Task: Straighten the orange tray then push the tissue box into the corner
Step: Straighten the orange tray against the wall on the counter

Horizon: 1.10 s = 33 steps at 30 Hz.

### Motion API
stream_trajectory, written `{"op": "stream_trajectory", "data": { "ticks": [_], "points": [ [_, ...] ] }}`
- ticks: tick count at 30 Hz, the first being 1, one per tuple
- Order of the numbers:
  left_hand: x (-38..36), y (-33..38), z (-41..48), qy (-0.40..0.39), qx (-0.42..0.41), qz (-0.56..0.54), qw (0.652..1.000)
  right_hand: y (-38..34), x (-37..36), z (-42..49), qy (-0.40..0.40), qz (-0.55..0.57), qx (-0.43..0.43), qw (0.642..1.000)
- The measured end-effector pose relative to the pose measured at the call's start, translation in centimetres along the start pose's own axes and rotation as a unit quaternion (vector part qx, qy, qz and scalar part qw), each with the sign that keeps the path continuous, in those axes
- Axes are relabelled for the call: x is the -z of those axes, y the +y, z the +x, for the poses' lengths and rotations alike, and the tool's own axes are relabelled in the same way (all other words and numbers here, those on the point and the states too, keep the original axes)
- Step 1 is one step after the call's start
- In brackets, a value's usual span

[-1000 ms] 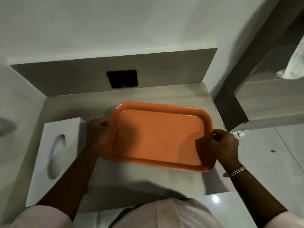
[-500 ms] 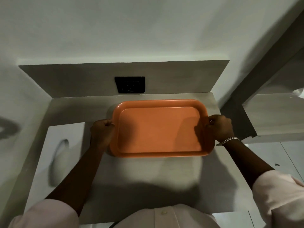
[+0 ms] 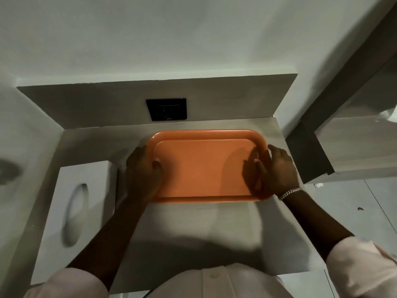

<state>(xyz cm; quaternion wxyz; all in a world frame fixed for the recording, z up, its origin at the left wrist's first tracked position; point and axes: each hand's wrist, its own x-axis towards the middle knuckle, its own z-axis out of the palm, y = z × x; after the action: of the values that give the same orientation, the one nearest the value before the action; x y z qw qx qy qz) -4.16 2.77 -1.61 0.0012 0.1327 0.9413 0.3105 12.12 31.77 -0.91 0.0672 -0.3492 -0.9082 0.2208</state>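
since the frame half a second back, both hands have loosened: the fists that clamped the short ends of the orange tray (image 3: 204,166) are now uncurled, fingers spread. a second ago the tray sat skewed; i now find its long edges running parallel to the back panel (image 3: 107,104), near the rear of the counter (image 3: 193,220). my left hand (image 3: 142,168) lies flat against the tray's left end, thumb over the rim, fingers extended, gripping nothing. my right hand (image 3: 277,168) sits at the right end, palm toward the rim, fingers splayed wide and holding nothing; whether the palm touches the rim i cannot tell. a bracelet (image 3: 289,193) shows on the right wrist. the tissue box (image 3: 71,211) stands on the counter's left side, just beside my left forearm, its oval slot facing up; it is apart from the tray and short of the rear left corner, with bare counter between it and the back panel. a black wall socket (image 3: 166,109) is set in the panel directly behind the tray. pale sleeves (image 3: 363,267) show at the bottom edge.
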Motion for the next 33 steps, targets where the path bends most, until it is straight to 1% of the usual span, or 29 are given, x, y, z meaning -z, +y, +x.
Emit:
{"op": "stream_trajectory", "data": {
  "ticks": [2, 3, 4, 7, 9, 11, 14, 20, 28, 33],
  "points": [
    [-1.0, 1.0, -2.7, 0.024, -0.113, 0.073, 0.991, -1.1, -1.0, -2.7, 0.011, -0.035, 0.088, 0.995],
    [-1.6, 1.3, -4.1, 0.021, -0.162, 0.103, 0.981, -1.6, -1.7, -4.1, 0.0, -0.055, 0.119, 0.991],
    [-2.2, 1.4, -5.5, 0.003, -0.191, 0.123, 0.974, -2.0, -2.6, -5.4, -0.017, -0.076, 0.141, 0.987],
    [-4.0, 0.4, -8.5, -0.056, -0.222, 0.147, 0.962, -2.4, -5.2, -8.4, -0.053, -0.108, 0.193, 0.974],
    [-4.8, -0.4, -10.0, -0.072, -0.241, 0.18, 0.951, -2.2, -6.6, -9.8, -0.046, -0.116, 0.218, 0.968],
    [-5.2, -1.4, -11.3, -0.086, -0.244, 0.207, 0.943, -1.8, -7.8, -10.9, -0.029, -0.133, 0.228, 0.964],
    [-5.6, -2.6, -12.2, -0.089, -0.24, 0.235, 0.937, -0.9, -9.3, -12.2, -0.019, -0.162, 0.22, 0.962],
    [-6.4, -3.1, -12.3, -0.089, -0.235, 0.243, 0.937, 0.0, -10.5, -12.3, -0.001, -0.177, 0.222, 0.959],
    [-6.7, -2.5, -10.7, -0.08, -0.219, 0.246, 0.941, -0.5, -10.5, -10.0, -0.005, -0.177, 0.224, 0.958],
    [-6.9, -2.5, -9.2, -0.08, -0.224, 0.249, 0.939, -1.0, -10.5, -8.6, -0.017, -0.176, 0.217, 0.96]
  ]
}}
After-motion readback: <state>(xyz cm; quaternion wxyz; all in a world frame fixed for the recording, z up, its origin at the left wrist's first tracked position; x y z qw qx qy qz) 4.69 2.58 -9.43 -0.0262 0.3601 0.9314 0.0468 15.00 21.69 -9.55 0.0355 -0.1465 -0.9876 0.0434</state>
